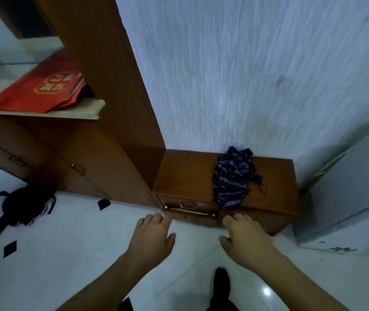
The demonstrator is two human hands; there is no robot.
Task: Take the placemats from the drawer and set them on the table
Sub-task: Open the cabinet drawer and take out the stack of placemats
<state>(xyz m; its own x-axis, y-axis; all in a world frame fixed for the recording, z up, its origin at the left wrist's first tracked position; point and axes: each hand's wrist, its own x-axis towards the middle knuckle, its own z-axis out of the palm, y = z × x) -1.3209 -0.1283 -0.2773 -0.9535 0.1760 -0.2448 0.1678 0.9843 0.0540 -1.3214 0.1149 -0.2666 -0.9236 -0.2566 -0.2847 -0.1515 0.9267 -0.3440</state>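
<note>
A low brown wooden cabinet [188,173] stands against the wall. Its top drawer [188,206] has a brass handle and sits slightly out, showing a thin pale edge along its lower side. No placemats can be seen. My left hand [153,237] hovers just in front of the drawer's left end, fingers relaxed and empty. My right hand [243,235] reaches toward the drawer's right end, fingers loosely curled and holding nothing.
A folded dark blue striped umbrella [231,180] lies on the cabinet top. A tall wooden unit [102,131] rises to the left, with a red bag [37,88] on its shelf. A black bag [26,204] sits on the white tiled floor.
</note>
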